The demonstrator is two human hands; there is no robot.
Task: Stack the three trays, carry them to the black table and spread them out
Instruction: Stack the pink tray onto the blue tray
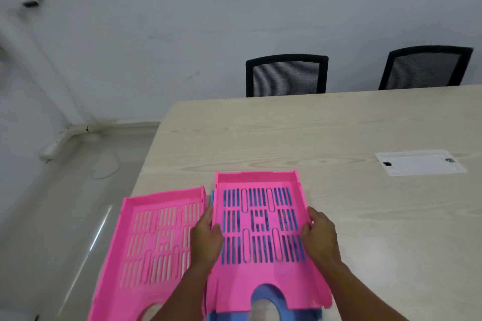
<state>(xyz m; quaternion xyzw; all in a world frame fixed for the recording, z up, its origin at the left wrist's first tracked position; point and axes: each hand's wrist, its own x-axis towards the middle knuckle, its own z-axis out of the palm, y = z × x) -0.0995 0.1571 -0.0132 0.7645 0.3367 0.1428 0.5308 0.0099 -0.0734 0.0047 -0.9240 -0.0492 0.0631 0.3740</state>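
Pale wooden table: two pink trays, one blue tray beneath the right pink tray, both hands' fingers gripping its sides.

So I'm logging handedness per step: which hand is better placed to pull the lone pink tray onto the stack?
Left. The left hand grips the stacked pink tray on the side right beside the lone pink tray; the right hand would have to cross the stack.

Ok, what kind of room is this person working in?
Most likely an office meeting room: a long pale wooden table with a built-in cable hatch, two black mesh chairs pushed up along its far side, and plastic paper trays being stacked on it.
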